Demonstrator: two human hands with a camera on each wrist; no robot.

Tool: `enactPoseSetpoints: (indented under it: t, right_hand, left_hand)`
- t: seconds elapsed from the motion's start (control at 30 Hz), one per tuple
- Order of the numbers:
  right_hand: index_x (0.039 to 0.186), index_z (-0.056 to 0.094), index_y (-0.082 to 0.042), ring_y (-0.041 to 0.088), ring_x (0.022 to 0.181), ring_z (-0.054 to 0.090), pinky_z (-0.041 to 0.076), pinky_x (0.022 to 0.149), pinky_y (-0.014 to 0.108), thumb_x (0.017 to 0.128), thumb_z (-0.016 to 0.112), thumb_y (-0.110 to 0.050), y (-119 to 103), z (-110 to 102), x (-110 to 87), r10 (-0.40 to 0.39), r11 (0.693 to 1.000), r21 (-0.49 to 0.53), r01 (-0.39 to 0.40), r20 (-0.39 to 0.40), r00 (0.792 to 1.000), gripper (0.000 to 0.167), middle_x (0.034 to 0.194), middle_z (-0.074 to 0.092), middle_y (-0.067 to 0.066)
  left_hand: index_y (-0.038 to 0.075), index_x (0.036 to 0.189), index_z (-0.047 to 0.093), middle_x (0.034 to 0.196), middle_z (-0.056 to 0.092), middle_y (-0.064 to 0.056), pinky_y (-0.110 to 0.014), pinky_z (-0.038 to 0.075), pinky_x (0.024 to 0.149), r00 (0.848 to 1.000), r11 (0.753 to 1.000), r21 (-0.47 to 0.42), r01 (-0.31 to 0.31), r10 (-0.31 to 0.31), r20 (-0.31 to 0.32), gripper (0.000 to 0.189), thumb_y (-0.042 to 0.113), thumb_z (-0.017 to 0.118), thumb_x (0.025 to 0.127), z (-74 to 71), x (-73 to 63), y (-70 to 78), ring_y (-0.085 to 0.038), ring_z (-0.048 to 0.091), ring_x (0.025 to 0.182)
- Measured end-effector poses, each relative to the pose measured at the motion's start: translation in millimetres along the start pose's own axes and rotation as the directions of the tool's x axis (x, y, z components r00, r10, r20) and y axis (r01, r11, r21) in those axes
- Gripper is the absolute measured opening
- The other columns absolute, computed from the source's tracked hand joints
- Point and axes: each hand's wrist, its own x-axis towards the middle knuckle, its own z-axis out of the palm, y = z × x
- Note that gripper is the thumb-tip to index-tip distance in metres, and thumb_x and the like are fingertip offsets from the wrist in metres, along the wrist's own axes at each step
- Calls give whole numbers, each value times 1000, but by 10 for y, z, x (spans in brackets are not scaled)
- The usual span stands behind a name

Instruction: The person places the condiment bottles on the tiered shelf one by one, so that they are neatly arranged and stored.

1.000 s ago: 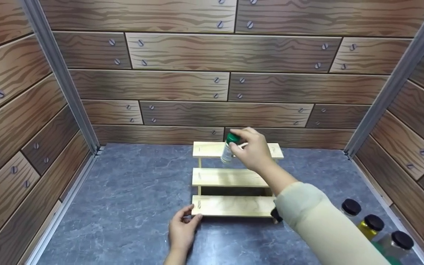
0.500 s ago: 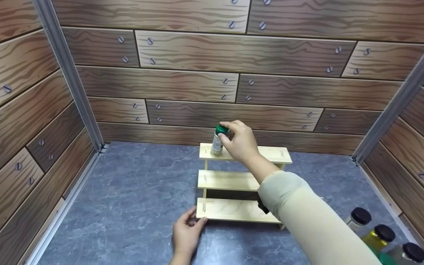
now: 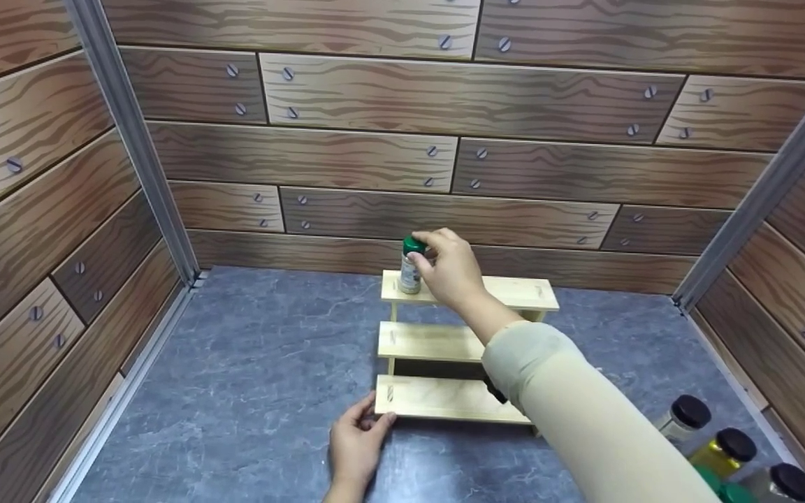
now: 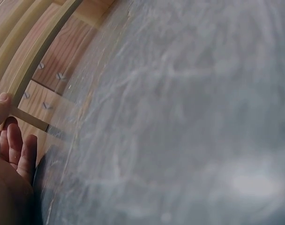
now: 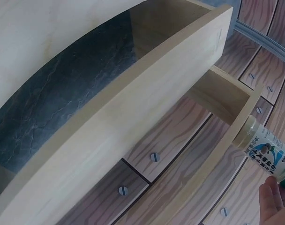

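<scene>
A three-tier light wooden display rack stands on the grey marbled table. On the left end of its top tier stands a small seasoning bottle with a green cap. My right hand holds this bottle by the cap, with thumb and fingers around it. The right wrist view shows the label of the bottle and its base at the top board. Low at the front left, my left hand grips the corner of the bottom tier. In the left wrist view its thumb lies on the board's edge.
Several bottles stand at the front right: black-capped ones, among them one with yellow contents, and green caps partly hidden by the right sleeve. Wood-patterned walls with metal corner posts enclose the table.
The right hand has brought the bottle left and back, from a tilted pose over the rack to upright on the top tier's left end. The left hand keeps its grip; the head view has shifted slightly.
</scene>
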Motion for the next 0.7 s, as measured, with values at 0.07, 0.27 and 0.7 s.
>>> enactPoseSetpoints:
  t: [0.07, 0.27, 0.7]
  right_hand:
    - [132, 72, -2, 27, 99, 73, 60, 86, 33, 99, 76, -13, 12, 2, -9, -5, 1000, 1, 5, -13, 1000, 35, 118, 69, 14]
    - [132, 72, -1, 28, 101, 72, 60, 88, 33, 99, 77, -14, 24, -8, -16, -13, 1000, -14, 13, -26, 1000, 36, 117, 69, 14]
    - [143, 66, -9, 28, 101, 73, 60, 86, 35, 94, 83, -16, 58, -99, -79, 6, 1000, 23, -5, -14, 1000, 52, 124, 64, 13]
  left_hand:
    - [-6, 123, 74, 96, 79, -10, -21, 48, 58, 1000, 1000, -4, -7, 7, 6, 49, 2, 92, 78, -1, -1, -1, -8, 61, 66]
    - [-8, 126, 72, 101, 79, -12, -20, 49, 61, 999, 999, -36, 4, -3, 46, 49, -1, 89, 81, -7, 2, 15, -9, 62, 69]
    - [-8, 127, 71, 103, 79, -14, -21, 51, 64, 998, 999, -38, 18, -16, 53, 49, -2, 88, 81, -43, 19, -17, -12, 65, 73]
